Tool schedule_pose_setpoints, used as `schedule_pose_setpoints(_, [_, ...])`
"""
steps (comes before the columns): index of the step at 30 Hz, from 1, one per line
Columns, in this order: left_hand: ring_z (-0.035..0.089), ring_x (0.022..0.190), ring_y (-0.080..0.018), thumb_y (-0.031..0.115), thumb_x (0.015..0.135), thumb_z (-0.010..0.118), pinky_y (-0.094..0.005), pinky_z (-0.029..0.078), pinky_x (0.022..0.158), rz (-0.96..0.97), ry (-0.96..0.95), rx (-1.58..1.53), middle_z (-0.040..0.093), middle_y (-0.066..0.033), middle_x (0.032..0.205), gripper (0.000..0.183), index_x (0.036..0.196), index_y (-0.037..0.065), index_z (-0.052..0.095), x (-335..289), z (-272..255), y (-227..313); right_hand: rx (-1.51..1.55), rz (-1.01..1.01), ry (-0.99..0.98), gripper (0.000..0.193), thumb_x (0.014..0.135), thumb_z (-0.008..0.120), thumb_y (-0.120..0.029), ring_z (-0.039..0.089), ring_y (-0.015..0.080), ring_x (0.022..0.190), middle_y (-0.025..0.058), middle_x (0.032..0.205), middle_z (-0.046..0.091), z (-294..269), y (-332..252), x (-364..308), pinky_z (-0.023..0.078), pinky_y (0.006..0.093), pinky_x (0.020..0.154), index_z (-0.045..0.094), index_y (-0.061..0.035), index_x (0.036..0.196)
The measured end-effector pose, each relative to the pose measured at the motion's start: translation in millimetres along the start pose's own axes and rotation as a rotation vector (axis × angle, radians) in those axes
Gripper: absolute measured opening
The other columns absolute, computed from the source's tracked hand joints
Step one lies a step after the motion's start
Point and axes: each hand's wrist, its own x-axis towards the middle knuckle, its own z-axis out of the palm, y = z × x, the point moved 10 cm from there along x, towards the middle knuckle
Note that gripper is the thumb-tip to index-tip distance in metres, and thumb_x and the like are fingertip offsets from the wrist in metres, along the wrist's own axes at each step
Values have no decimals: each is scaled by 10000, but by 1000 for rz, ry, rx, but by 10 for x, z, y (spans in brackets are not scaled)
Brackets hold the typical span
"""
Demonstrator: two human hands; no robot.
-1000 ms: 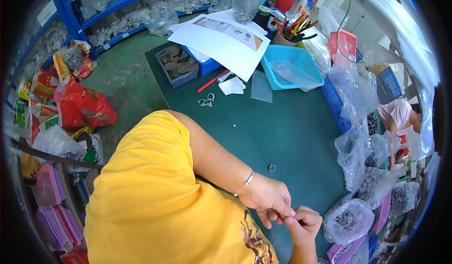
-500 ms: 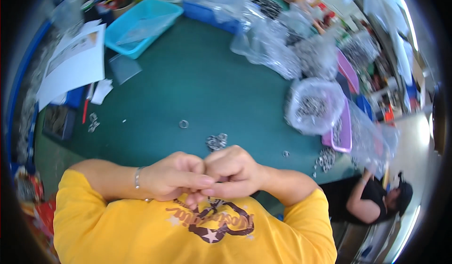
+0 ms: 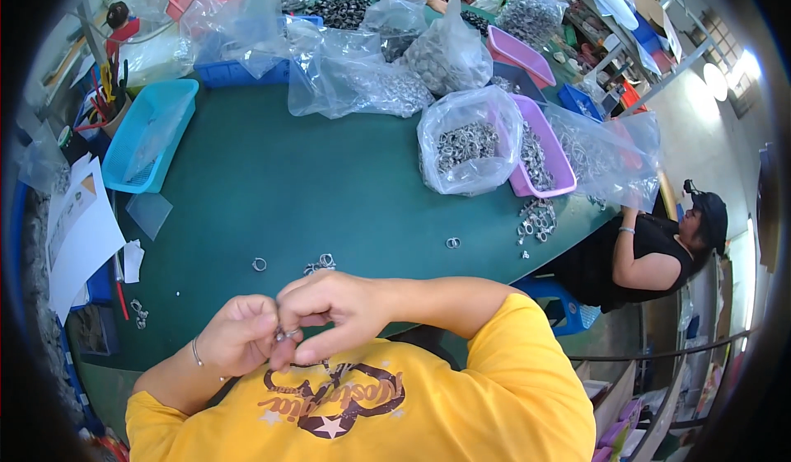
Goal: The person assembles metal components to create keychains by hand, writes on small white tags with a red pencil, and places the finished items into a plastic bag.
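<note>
The green bench (image 3: 329, 173) spreads out in front of the person. A turquoise basket (image 3: 188, 103) sits toward its far left corner. Near the right edge, an open clear bag (image 3: 474, 183) full of small metal pieces stands just beside a purple tray (image 3: 562, 188). Over the near edge, the right hand (image 3: 342, 305) curls in to meet the left hand (image 3: 237, 330). The left grip is pinched on a small metal ring (image 3: 288, 333), at the fingertips before the shirt; the right grip's fingers are bent around it, but I cannot tell whether they clasp it. Just past the right hand lies a little heap of rings (image 3: 321, 262). The held piece looks light, stiff and smooth, so probably slippery; its outer band seems the best place to pinch.
</note>
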Motion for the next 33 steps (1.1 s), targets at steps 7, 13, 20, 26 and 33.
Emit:
schedule_pose_setpoints(7, [651, 718, -183, 90, 907, 608, -309, 569, 620, 202, 302, 289, 620, -97, 842, 107, 948, 22, 535, 126, -337, 161, -298, 243, 185, 79, 842, 676, -111, 603, 245, 750, 93, 803, 611, -298, 284, -209, 481, 329, 655, 656, -41, 873])
schedule_pose_setpoints(13, [664, 774, -182, 57, 898, 615, -303, 574, 704, 328, 397, 322, 644, -110, 909, 152, 1028, -12, 581, 283, -415, 209, -448, 227, 544, 82, 804, 666, 15, 638, 253, 749, 119, 824, 655, -532, 337, -499, 509, 319, 650, 651, -11, 880])
schedule_pose_setpoints(20, [683, 807, -166, 35, 890, 623, -283, 581, 738, 357, 454, 366, 666, -116, 952, 160, 1031, -32, 587, 222, -459, 165, -460, 252, 650, 127, 816, 639, 70, 625, 138, 678, 94, 838, 664, -448, 477, -539, 485, 234, 576, 642, -13, 912])
schedule_pose_setpoints(26, [689, 818, -182, 50, 902, 614, -283, 581, 743, 489, 468, 613, 665, -129, 954, 130, 1000, -29, 582, 206, -339, 297, -178, 337, 743, 116, 824, 647, 62, 586, 64, 698, 44, 850, 661, -528, 728, -681, 459, 192, 587, 645, -5, 918])
schedule_pose_setpoints(33, [682, 866, -185, 119, 944, 569, -289, 577, 754, 400, 439, 464, 656, -116, 983, 147, 1000, -16, 577, 258, -350, 235, 134, 423, 845, 96, 857, 629, 46, 598, 65, 729, 60, 873, 659, -494, 841, -671, 473, 176, 627, 626, 38, 953])
